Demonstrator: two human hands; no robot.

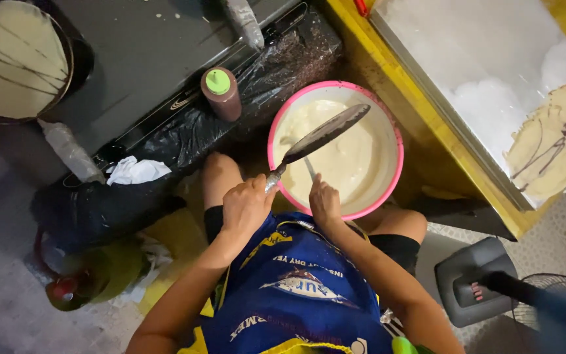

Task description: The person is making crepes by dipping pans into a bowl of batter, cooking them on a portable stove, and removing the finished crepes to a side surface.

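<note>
Our left hand (245,208) closes around the handle of the spatula (322,136), its blade over the batter bowl (388,118). Our right hand (324,202) pinches a thin utensil (310,169) in the batter; next we judge careful scooping.

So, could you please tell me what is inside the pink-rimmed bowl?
The pink-rimmed bowl holds pale batter and a utensil handle under the right hand. Its lower end and the bowl's bottom are covered.

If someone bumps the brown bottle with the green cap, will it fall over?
Probably, yes. The bottle is tall and narrow, standing upright on crinkly black plastic, so it looks tippy. Being round, it would likely roll once down.
</note>
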